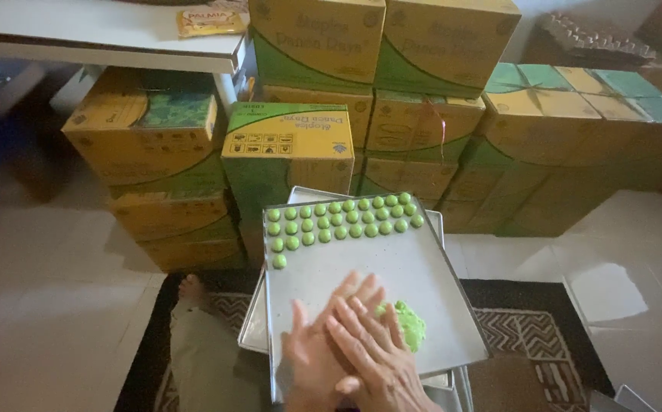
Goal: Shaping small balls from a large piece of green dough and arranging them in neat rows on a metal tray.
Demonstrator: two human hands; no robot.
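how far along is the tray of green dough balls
Done: about three rows of small green balls line the far end of the metal tray. In hand: left hand and right hand are pressed together, palms flat. Left: a green dough lump and most of the tray bare.

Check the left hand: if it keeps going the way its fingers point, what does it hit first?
The left hand, fingers pointing up and away over the tray, would cross bare metal first, then likely meet the rows of green dough balls at the far end. The dough lump sits off to its right.
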